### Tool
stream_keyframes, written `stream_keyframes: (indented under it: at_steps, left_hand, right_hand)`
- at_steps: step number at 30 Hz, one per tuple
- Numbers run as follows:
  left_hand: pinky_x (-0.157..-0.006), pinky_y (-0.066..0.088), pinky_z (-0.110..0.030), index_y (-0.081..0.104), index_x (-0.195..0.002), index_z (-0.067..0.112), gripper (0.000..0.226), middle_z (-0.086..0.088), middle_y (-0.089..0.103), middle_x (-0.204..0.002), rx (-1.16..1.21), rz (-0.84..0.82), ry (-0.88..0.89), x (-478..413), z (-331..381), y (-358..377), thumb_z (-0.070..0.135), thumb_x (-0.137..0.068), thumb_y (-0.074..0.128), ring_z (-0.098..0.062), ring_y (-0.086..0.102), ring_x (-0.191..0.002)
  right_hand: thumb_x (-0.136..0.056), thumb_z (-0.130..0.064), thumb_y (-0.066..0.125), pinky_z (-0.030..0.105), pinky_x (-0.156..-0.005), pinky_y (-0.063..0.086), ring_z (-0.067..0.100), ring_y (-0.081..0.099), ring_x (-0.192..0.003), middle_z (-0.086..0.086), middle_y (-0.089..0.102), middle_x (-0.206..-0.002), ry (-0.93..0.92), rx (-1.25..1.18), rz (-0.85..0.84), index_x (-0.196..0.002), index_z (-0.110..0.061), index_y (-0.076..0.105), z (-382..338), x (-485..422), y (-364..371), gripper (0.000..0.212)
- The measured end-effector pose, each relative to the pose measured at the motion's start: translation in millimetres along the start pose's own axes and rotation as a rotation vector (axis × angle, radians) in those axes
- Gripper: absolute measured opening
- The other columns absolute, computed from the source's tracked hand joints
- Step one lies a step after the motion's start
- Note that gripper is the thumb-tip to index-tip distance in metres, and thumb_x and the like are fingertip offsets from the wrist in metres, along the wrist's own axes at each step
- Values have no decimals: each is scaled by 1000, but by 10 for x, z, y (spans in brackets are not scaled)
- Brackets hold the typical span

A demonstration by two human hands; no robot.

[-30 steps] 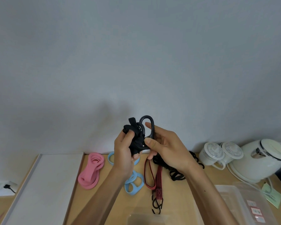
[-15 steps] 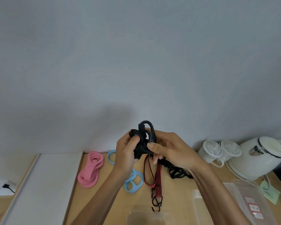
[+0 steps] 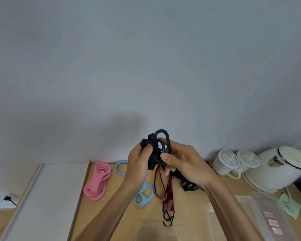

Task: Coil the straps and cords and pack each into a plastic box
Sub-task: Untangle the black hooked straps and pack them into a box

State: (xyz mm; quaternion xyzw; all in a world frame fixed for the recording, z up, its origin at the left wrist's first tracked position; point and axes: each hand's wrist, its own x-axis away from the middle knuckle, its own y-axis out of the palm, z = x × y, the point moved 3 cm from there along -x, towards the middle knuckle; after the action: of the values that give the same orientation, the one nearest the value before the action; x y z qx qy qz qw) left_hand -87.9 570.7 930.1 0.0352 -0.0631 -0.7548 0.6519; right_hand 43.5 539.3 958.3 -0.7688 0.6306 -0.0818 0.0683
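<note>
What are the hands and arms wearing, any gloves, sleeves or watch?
Nothing: the left hand and right hand are bare, with no gloves or rings visible. The left forearm and right forearm are bare down to the frame edge, no sleeve or watch in view. The right one carries one small dark spot.

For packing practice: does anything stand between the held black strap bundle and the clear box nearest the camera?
Nothing visible. The left hand and right hand hold the black strap bundle aloft; the red bungee cord lies flat beyond the clear box.
</note>
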Motion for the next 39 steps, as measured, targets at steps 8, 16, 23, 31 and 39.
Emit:
stream_keyframes:
  at_steps: [8,16,23,31,39]
  left_hand:
    - [-47,36,-15,58,-74,8,26,10,54,-53,-119,-93,-41,5,-80,-8,12,-95,44,-5,48,-49]
    - [-44,29,-23,51,-80,5,27,4,43,-56,-146,-141,-57,-12,-96,-19,31,-82,47,-10,37,-48]
    - [-40,28,-22,50,-84,9,25,2,43,-55,-157,-154,-63,16,-131,-16,28,-97,41,-10,36,-43]
    - [-38,28,-23,52,-85,1,44,-10,47,-62,-149,-116,-140,-64,-107,-19,42,-84,36,-16,39,-46]
    - [-55,37,-31,56,-83,4,39,-14,52,-75,-132,-16,-260,-122,-181,-2,30,-95,30,-24,47,-69]
  right_hand:
    - [-98,-12,49,24,-66,50,8,59,-55,-16,64,-70,94,150,-186,-110,-8,63,-4,0,6,19]
    - [-97,-15,52,20,-70,49,18,66,-60,-11,69,-84,119,217,-109,-110,-19,64,77,-17,-29,19]
    - [-93,-17,58,19,-69,49,19,63,-57,2,72,-93,90,128,-94,-131,-36,44,91,-33,-38,44]
    - [-94,-16,57,26,-65,50,16,56,-53,14,68,-82,26,171,-7,-126,-30,40,122,-32,19,40]
    - [-94,-18,55,35,-69,51,26,63,-77,11,69,-90,20,293,-49,-134,-34,37,187,14,121,46]
